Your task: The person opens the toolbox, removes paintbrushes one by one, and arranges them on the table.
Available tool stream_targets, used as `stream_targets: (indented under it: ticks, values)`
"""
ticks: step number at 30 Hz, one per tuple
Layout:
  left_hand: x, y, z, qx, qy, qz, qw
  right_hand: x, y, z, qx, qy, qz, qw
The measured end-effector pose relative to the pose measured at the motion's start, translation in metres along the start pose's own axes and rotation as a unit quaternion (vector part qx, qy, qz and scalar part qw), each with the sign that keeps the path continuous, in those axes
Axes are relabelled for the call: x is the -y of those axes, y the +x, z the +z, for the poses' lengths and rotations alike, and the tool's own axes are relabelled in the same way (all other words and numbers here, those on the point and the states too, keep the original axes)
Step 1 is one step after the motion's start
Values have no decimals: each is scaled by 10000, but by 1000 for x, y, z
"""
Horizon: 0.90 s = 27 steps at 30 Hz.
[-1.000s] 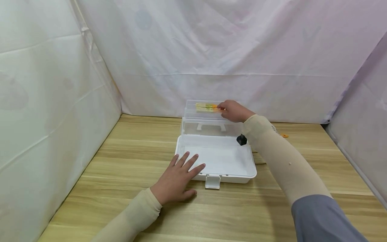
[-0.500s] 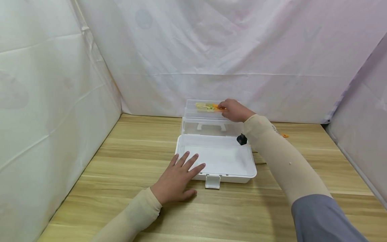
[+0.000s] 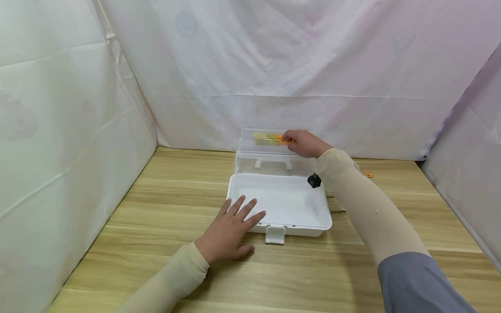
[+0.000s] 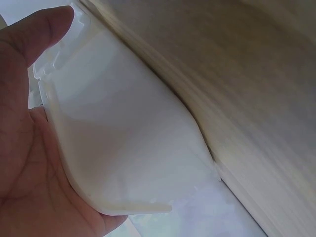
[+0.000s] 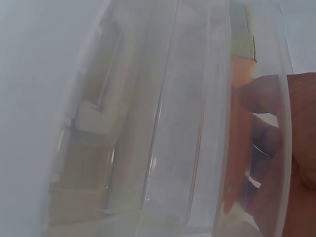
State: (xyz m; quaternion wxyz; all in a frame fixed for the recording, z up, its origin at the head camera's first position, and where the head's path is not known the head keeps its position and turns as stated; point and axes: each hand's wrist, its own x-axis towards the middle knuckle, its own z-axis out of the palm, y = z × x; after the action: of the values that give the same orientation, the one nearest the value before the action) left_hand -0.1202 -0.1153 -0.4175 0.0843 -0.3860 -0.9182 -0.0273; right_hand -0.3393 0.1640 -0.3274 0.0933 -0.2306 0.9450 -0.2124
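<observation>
A white plastic box [image 3: 282, 206] stands unfolded on the wooden table, its clear lid raised at the back with a clear tray [image 3: 250, 150] above. My left hand [image 3: 228, 232] rests over the front left corner, fingers spread and thumb toward the table; the left wrist view has the box wall [image 4: 123, 123] against the palm. At the tray, my right hand [image 3: 307, 144] pinches orange-handled paintbrushes [image 3: 261, 137], pale bristles pointing left. Seen through clear plastic in the right wrist view, an orange handle [image 5: 239, 133] lies at the fingertips.
A front latch [image 3: 275, 235] hangs down from the box. Behind it shows a white carry handle [image 3: 274, 163] on the lid. Partly hidden by the right forearm, an orange-tipped item [image 3: 369, 175] lies on the table. White cloth walls [image 3: 219, 78] enclose the table.
My right hand has shifted very slightly to the right, and the paintbrushes have turned a little in the fingers. The left hand and the box stay in place.
</observation>
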Motion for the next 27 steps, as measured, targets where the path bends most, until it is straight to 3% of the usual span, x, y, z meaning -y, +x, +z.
stream_targets:
  ticks: [27]
  values:
    - [-1,-1,0,22,71,-4,10000,-7,-3,-4,-27,427,159,9990]
